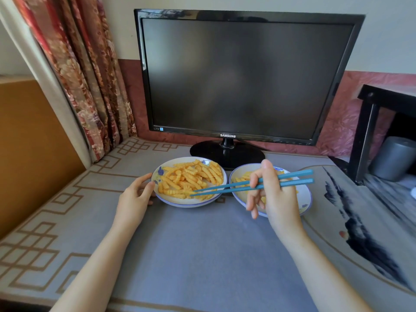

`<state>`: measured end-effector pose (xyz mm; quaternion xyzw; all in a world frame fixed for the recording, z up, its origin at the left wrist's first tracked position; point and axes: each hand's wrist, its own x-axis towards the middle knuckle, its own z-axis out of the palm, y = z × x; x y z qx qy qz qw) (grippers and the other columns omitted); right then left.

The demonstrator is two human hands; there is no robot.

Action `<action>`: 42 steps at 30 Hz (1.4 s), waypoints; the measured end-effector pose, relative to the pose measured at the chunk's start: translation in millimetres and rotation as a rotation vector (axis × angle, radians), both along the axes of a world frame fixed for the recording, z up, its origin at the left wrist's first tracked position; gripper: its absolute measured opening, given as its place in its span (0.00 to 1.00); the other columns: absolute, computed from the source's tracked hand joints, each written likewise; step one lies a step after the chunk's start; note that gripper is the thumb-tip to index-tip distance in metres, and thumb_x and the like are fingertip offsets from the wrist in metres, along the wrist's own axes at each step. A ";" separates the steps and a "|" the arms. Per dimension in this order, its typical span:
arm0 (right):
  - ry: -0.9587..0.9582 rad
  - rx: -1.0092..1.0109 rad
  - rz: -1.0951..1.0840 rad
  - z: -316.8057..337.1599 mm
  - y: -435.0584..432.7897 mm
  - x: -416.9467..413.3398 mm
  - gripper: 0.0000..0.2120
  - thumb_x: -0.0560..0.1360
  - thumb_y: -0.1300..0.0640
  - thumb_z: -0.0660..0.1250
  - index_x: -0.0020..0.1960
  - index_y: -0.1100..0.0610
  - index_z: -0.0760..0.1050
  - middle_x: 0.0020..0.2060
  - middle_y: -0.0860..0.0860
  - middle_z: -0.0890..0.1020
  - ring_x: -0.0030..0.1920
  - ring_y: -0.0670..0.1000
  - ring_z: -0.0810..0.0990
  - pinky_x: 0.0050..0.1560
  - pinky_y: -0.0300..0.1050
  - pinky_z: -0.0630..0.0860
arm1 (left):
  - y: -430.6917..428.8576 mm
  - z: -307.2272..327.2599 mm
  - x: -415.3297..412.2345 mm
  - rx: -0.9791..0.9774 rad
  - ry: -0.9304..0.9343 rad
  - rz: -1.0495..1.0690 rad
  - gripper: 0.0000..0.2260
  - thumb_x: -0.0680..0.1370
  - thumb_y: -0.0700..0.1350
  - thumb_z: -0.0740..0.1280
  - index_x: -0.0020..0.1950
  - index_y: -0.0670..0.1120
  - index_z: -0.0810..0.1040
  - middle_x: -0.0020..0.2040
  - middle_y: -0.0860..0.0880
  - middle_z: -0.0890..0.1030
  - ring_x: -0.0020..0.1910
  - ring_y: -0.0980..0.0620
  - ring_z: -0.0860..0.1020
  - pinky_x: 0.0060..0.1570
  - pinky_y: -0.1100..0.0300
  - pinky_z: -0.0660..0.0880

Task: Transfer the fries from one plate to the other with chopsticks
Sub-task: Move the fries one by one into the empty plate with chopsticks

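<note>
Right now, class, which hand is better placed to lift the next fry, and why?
The right hand: it holds the blue chopsticks, whose tips reach the fries on the fuller plate. The left hand holds no tool and only touches that plate's rim.

Between the two forearms the near grey mat (202,255) lies bare, open room up to the plates. The left plate (167,199) and right plate (306,195) sit just beside each other, and the chopsticks (225,189) cross the narrow gap. The left hand (135,197) rests against the left plate's outer rim. Behind, the monitor base (227,154) closes the way. A black shelf (364,136) and a grey cup (394,158) block the right, and a curtain (90,86) blocks the far left.
</note>
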<state>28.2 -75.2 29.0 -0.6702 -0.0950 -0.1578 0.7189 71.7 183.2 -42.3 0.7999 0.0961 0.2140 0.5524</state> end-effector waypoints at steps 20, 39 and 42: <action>-0.110 -0.036 -0.447 12.3 -84.8 5.5 0.20 0.83 0.52 0.52 0.36 0.60 0.68 0.19 0.57 0.73 0.16 0.52 0.65 0.19 0.34 0.61 | 4.5 -6.8 5.9 0.000 0.018 -0.003 0.13 0.81 0.44 0.61 0.64 0.48 0.75 0.44 0.51 0.82 0.37 0.55 0.78 0.31 0.77 0.72; -0.029 -0.036 -0.024 0.4 -28.0 -1.0 0.21 0.82 0.53 0.53 0.34 0.60 0.70 0.19 0.59 0.72 0.17 0.52 0.66 0.22 0.40 0.60 | 0.5 -1.6 0.2 -0.003 0.024 0.000 0.13 0.81 0.43 0.60 0.65 0.47 0.75 0.42 0.54 0.81 0.38 0.56 0.78 0.31 0.78 0.70; -0.038 -0.089 0.069 -10.2 -12.9 -0.5 0.21 0.80 0.46 0.56 0.34 0.57 0.71 0.20 0.59 0.74 0.18 0.53 0.68 0.23 0.39 0.61 | 0.5 -0.8 0.1 0.003 0.024 0.004 0.13 0.81 0.43 0.60 0.65 0.47 0.75 0.44 0.51 0.82 0.37 0.55 0.78 0.31 0.78 0.70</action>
